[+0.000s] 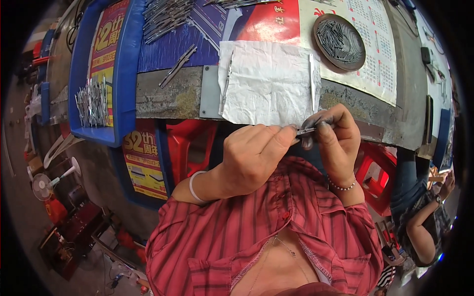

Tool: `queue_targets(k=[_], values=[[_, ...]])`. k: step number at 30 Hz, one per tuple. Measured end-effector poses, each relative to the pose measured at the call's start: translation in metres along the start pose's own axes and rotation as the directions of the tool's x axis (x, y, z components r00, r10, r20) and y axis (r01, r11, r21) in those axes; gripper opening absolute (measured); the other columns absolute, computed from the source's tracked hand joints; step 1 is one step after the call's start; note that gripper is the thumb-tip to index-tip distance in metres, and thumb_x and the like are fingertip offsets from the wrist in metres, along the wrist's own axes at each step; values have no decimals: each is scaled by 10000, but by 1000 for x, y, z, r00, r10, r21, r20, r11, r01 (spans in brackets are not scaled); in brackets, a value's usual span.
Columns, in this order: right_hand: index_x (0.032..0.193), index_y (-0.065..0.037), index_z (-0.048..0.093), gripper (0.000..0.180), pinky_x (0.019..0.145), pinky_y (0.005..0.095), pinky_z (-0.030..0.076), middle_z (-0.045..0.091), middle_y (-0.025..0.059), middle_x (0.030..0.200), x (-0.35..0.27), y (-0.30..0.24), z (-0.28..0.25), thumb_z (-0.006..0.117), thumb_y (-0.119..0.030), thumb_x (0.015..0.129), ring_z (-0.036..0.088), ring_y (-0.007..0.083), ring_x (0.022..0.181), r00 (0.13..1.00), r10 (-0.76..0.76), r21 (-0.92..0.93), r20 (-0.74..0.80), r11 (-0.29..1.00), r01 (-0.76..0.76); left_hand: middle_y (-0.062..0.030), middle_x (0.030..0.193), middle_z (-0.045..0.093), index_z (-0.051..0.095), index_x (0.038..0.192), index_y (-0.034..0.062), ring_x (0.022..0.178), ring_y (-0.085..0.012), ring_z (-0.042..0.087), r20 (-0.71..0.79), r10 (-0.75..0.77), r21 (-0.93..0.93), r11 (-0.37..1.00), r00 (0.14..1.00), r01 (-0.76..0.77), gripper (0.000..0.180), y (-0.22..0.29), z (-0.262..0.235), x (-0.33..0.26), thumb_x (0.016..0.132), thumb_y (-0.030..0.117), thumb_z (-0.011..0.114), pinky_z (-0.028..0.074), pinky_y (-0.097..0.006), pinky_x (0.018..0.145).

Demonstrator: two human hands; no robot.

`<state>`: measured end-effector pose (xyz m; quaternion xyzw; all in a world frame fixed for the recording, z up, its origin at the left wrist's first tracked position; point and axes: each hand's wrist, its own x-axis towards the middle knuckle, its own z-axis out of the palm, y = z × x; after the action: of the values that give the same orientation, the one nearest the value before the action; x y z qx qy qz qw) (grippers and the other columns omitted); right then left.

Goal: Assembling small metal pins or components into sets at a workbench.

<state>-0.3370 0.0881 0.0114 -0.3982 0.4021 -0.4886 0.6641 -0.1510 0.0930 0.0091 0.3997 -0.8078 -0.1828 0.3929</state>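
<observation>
Metal piece (306,131), pinched by left hand (254,155) and right hand (339,138), fingers (324,133) closed on it, ends hidden, fine detail unclear

The left hand (254,153) and right hand (338,133) sit close together, both pinching.

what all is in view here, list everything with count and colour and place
bench: one, grey, ahead
white sheet: one, white, bench's near edge
slim items: two, silvery, on sheet
metal pieces: many, silvery, bench's far left
round dish: one, brown, right of sheet
small pins: many, dark grey, in dish
blue tray: one, blue, bench's left
tray pieces: many, silvery, in tray
fan: one, white, far left
co-worker: one, dark clothing, far right
background clutter: uncountable
held piece: one, silvery, between both grips
left grip: one, bare, piece's left end
right grip: one, dark-smudged fingertips, piece's right end
</observation>
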Motion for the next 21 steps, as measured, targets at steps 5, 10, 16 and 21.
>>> queue_targets(k=[5, 10, 16, 21], values=[[939, 14, 473, 143, 642, 228, 481, 605, 101, 865, 0, 4, -1, 538, -113, 942, 561, 92, 675, 1000, -9, -4, 21, 1000, 10, -109, 775, 631, 595, 964, -15, 579, -225, 590, 16, 25, 38, 999, 1000, -26, 293, 1, 1, 3, 702, 5, 725, 445, -313, 485], [933, 12, 475, 146, 632, 223, 474, 605, 96, 843, 1, 5, -2, 541, -118, 942, 559, 92, 667, 1000, 14, 35, 9, 999, -14, -108, 752, 620, 594, 965, -22, 575, -222, 588, 36, 32, 88, 995, 999, -35, 278, 2, 2, 5, 716, 11, 713, 441, -307, 477], [924, 9, 478, 155, 626, 226, 467, 605, 93, 832, 4, 10, -4, 548, -128, 939, 555, 95, 653, 999, 30, 94, -14, 995, -28, -106, 747, 618, 596, 972, -27, 570, -215, 586, 66, 36, 142, 989, 997, -45, 267, 3, 3, 9, 731, 20, 699, 437, -302, 471], [915, 6, 475, 163, 629, 231, 465, 605, 93, 828, 9, 11, -7, 550, -136, 939, 551, 94, 650, 999, 37, 131, -21, 991, -34, -107, 747, 620, 597, 985, -29, 571, -211, 587, 103, 40, 176, 983, 994, -58, 282, 6, 0, 20, 725, 13, 695, 437, -304, 476]])
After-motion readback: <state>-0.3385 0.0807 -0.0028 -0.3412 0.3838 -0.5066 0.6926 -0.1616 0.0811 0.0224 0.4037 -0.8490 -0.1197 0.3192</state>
